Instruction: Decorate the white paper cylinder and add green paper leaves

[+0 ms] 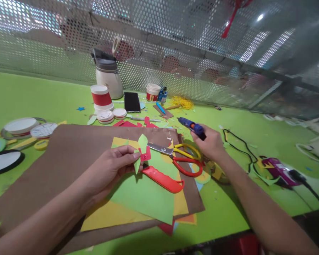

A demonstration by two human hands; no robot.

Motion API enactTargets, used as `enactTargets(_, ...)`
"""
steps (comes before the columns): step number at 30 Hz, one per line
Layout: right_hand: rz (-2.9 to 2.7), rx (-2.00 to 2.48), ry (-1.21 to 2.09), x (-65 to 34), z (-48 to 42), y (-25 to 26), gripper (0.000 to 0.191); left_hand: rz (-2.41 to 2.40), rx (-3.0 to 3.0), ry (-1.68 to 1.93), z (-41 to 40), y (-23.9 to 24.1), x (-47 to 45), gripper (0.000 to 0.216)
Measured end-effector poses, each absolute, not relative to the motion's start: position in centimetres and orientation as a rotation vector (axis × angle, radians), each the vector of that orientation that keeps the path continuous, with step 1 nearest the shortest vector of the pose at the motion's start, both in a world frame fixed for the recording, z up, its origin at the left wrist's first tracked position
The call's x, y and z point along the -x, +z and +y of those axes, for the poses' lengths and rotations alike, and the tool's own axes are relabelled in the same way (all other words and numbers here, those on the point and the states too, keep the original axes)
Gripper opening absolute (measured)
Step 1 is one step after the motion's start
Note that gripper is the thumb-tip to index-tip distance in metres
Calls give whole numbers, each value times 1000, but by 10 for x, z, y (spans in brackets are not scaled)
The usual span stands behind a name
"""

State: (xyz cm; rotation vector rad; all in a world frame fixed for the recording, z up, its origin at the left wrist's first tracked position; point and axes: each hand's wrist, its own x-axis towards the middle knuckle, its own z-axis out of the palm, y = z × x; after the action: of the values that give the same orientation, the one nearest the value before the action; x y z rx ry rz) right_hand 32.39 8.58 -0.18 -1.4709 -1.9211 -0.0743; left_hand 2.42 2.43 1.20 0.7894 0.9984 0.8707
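Note:
Between the thumb and fingers of my left hand [119,159] is a small paper cutout [145,153], a red piece with green leaf shapes on it. My right hand [208,141] is wrapped round a dark blue glue gun [190,124], its nozzle pointing up and left over the table. Scissors [172,152] with yellow and red handles lie between my hands on the paper. Below them rests a red-handled cutting tool [164,179] with a serrated grip edge; my left hand hides its front end. Green paper [149,202] and yellow paper [117,216] are stacked under these.
Brown cardboard [69,152] spreads under the papers. Behind stand a white jug [108,79], a red-and-white tub [101,97] and a phone [132,102]. At right lie a black cord [239,141] and a purple box [279,171]. A perforated screen [149,46] rises behind the table.

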Motion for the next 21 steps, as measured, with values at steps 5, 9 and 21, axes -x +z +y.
enactTargets(5, -2116, 1532, -265, -336, 104, -24, 46, 994, -797, 910, 23, 11, -23, 15)
enactTargets(9, -2090, 1636, -261, -338, 112, -31, 47, 973, -804, 904, 23, 12, -22, 15)
enactTargets(21, -1978, 1698, -22, -341, 119, -22, 35, 923, -836, 947, 24, 12, -23, 12)
